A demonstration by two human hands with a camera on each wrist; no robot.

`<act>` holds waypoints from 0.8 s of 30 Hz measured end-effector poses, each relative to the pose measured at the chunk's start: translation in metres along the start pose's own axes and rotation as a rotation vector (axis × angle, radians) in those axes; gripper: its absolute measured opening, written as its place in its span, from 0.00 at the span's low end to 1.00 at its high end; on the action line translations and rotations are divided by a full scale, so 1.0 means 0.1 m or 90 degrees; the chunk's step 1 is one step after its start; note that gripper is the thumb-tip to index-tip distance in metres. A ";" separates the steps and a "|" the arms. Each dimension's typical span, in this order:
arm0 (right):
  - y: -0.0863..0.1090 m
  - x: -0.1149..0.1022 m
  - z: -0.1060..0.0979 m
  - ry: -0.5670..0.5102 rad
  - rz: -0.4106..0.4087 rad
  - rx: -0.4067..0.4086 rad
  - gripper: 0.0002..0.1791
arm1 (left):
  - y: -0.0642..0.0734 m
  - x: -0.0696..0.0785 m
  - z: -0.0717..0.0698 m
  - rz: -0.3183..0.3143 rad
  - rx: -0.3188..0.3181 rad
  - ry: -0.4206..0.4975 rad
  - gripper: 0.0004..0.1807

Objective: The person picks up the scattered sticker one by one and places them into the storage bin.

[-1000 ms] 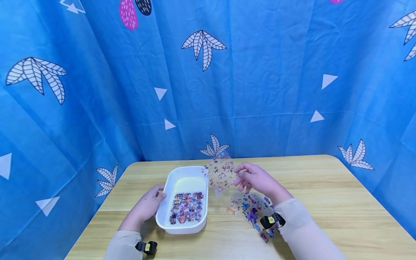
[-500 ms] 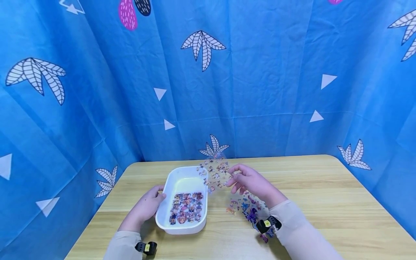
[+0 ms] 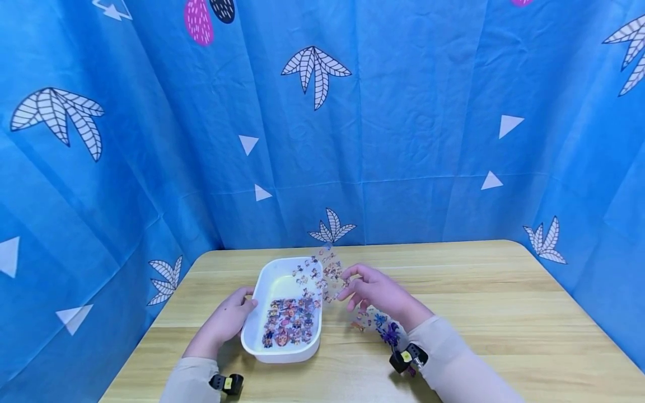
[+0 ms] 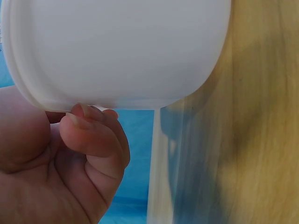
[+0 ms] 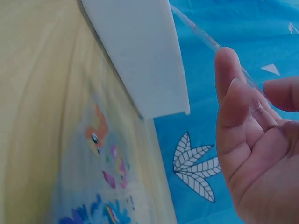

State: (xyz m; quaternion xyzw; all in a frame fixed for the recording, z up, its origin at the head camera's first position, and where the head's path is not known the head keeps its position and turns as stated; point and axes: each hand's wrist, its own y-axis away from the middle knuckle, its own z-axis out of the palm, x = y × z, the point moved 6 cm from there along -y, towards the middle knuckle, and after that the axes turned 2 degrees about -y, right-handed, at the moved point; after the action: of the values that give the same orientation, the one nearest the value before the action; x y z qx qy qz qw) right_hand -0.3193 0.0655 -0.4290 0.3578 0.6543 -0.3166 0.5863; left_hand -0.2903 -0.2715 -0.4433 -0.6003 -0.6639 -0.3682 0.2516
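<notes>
A white plastic tub (image 3: pixel 284 356) stands left of centre on the table, with a sheet of colourful character stickers (image 3: pixel 284 324) lying inside. My left hand (image 3: pixel 229 318) grips its left rim; in the left wrist view the fingers curl at the edge of the tub (image 4: pixel 121 51). My right hand (image 3: pixel 375 292) pinches a clear sticker sheet (image 3: pixel 330 271) printed with small figures, which overlaps the tub's right rim. Edge-on in the right wrist view, this thin sheet (image 5: pixel 201 30) runs between thumb and fingers.
Another clear sticker sheet with purple, blue and orange ponies (image 3: pixel 388 331) lies on the wooden table (image 3: pixel 504 313), partly under my right forearm. A blue patterned curtain (image 3: pixel 413 140) hangs behind and along the sides.
My right hand has moved left with the clear sticker sheet, bringing it over the tub's right side. The left hand and the tub have stayed in place.
</notes>
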 end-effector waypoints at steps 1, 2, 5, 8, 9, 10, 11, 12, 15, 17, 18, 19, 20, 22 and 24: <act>0.00 0.01 0.01 -0.001 0.001 0.000 0.17 | 0.00 0.00 0.00 0.000 0.000 -0.001 0.23; -0.01 0.02 0.03 0.000 0.003 0.000 0.17 | 0.00 0.00 0.00 0.000 0.000 -0.001 0.23; -0.02 0.04 0.06 0.002 0.006 0.000 0.16 | 0.00 -0.01 0.00 0.002 -0.001 0.002 0.23; -0.02 0.05 0.09 0.006 0.008 0.000 0.16 | 0.00 0.00 0.01 0.003 -0.001 0.003 0.23; -0.02 0.05 0.10 0.006 0.007 0.000 0.17 | 0.00 -0.01 0.01 0.003 -0.001 0.005 0.23; -0.02 0.04 0.11 0.006 0.007 0.001 0.17 | 0.00 -0.01 0.01 0.003 0.000 0.005 0.23; -0.02 0.04 0.12 0.005 0.006 0.000 0.17 | 0.00 -0.01 0.01 0.002 0.000 0.004 0.23; -0.01 0.03 0.13 0.005 0.007 0.001 0.17 | 0.01 0.00 0.01 0.002 0.000 0.004 0.23; -0.01 0.03 0.15 0.003 0.012 0.004 0.17 | 0.01 0.00 0.01 0.001 -0.001 0.005 0.23; -0.01 0.03 0.17 0.004 0.017 0.007 0.16 | 0.01 0.00 0.01 0.000 -0.001 0.005 0.23; -0.01 0.03 0.18 0.005 0.020 0.008 0.16 | 0.01 0.00 0.01 0.000 -0.002 0.005 0.23; -0.01 0.04 0.18 0.004 0.023 0.009 0.16 | 0.01 0.00 0.01 0.000 -0.002 0.006 0.23; -0.01 0.04 0.19 0.004 0.024 0.009 0.16 | 0.01 0.00 0.01 0.000 -0.002 0.006 0.23; -0.01 0.05 0.20 0.001 0.027 0.007 0.16 | 0.01 0.00 0.01 0.000 -0.003 0.007 0.23; -0.02 0.07 0.21 0.000 0.031 0.003 0.16 | 0.00 0.00 0.01 0.000 -0.003 0.008 0.23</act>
State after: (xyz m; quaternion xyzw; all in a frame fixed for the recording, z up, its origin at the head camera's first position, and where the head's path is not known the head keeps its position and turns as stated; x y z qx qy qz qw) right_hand -0.3097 0.0473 -0.4382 0.3746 0.6445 -0.3040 0.5932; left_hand -0.2898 -0.2712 -0.4439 -0.5985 -0.6614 -0.3736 0.2546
